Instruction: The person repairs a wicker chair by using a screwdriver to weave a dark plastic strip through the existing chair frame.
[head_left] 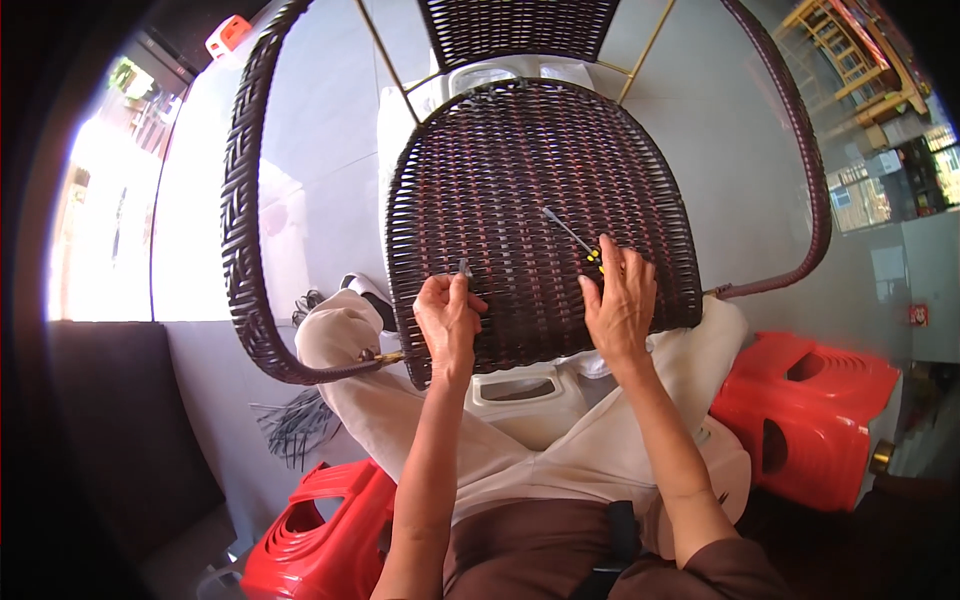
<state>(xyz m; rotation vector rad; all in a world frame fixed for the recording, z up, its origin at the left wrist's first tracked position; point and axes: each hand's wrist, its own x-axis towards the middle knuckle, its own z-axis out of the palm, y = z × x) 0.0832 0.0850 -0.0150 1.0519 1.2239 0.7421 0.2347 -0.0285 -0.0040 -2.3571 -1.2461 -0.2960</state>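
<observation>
A dark brown woven chair seat [540, 170] lies across my lap, its curved rim away from me. Over its near left part, my left hand [446, 318] is closed in a pinch, and a short grey strip end [464, 267] sticks up from the fingertips. My right hand [622, 305] is over the near right part of the weave. Between its thumb and index finger sits the yellow-and-black handle of a screwdriver [570, 232], partly hidden by the fingers. The metal shaft points away and to the left across the weave.
Woven armrests [245, 190] curve out on both sides, and the backrest [520, 28] extends beyond the seat. A pale stool [530, 400] is beneath the seat. Red plastic stools stand left [325, 530] and right [815, 415] of me. Loose grey strips [298, 428] lie on the floor.
</observation>
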